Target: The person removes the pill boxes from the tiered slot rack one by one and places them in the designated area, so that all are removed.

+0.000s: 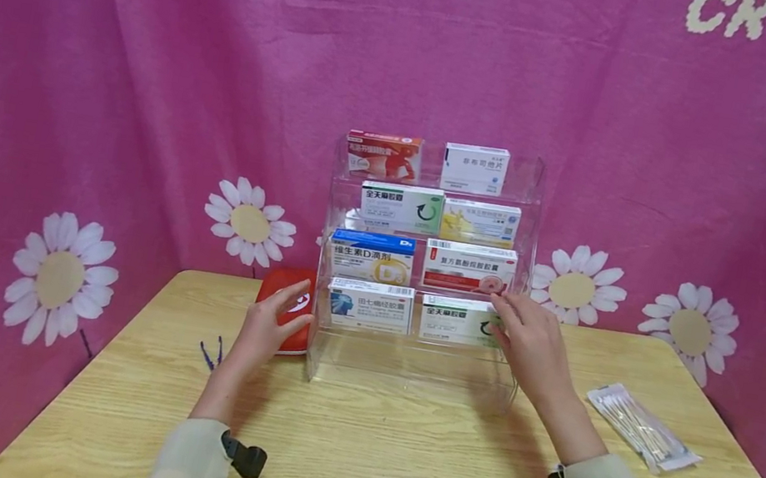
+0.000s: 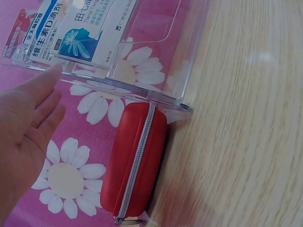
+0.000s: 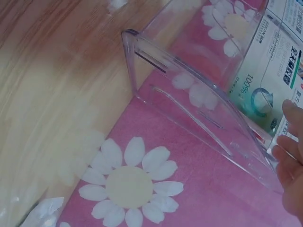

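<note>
A clear acrylic tiered rack (image 1: 362, 364) holds medicine boxes in pairs on its tiers. The lowest tier bears a white box with a blue head picture (image 1: 371, 309) and a green-white box (image 1: 448, 322). Above them stand a blue-topped vitamin D box (image 1: 370, 258) and a red-white capsule box (image 1: 467, 268). My left hand (image 1: 268, 327), fingers extended, is beside the rack's left side, in front of a red zip case (image 2: 135, 161). At the right side, my right hand (image 1: 534, 345) has loosely bent fingers near the green-white box; contact is hard to tell. It grips nothing visible.
Blue tweezers (image 1: 210, 352) lie on the wooden table (image 1: 377, 458) at left. A clear packet of cotton swabs (image 1: 644, 428) lies at right. Upper tiers carry several more boxes, including a red one (image 1: 382, 156). A pink flowered cloth (image 1: 456, 74) hangs behind.
</note>
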A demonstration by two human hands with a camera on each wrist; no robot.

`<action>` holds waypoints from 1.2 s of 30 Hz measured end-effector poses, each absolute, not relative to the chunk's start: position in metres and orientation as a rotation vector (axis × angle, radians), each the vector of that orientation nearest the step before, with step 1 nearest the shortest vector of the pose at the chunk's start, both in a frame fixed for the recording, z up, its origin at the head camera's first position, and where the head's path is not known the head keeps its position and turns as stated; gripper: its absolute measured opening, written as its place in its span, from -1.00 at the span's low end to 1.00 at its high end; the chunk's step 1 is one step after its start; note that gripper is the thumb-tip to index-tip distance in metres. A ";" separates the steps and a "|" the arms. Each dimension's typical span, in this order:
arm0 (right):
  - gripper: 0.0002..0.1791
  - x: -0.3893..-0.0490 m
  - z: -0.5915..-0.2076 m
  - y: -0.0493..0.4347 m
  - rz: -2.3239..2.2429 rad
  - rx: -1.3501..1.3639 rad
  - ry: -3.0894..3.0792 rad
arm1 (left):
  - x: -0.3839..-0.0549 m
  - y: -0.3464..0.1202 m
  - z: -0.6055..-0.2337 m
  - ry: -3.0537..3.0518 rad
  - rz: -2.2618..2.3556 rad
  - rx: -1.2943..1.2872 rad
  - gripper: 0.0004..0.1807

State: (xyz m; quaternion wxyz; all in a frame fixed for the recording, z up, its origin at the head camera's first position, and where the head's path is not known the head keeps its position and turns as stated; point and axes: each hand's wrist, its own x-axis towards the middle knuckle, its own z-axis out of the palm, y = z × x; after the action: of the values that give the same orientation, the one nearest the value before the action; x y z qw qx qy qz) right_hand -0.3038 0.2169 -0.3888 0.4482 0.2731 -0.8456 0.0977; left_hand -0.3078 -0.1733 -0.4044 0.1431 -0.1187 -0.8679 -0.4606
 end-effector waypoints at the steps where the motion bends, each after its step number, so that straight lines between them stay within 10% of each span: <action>1: -0.49 -0.304 -0.389 0.216 0.239 0.667 -2.106 | -0.308 -0.173 -0.405 -2.497 -1.331 -0.355 -0.33; 36: -0.67 -0.305 -0.387 0.203 0.466 0.546 -2.127 | -0.309 -0.174 -0.403 -2.502 -1.300 -0.492 -0.37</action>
State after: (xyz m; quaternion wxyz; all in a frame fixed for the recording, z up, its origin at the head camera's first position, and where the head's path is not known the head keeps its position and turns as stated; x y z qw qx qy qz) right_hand -0.3048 0.2029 -0.3867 0.4336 0.2191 -0.8538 0.1871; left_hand -0.3088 -0.1739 -0.4034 0.1393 -0.1702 -0.8656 -0.4498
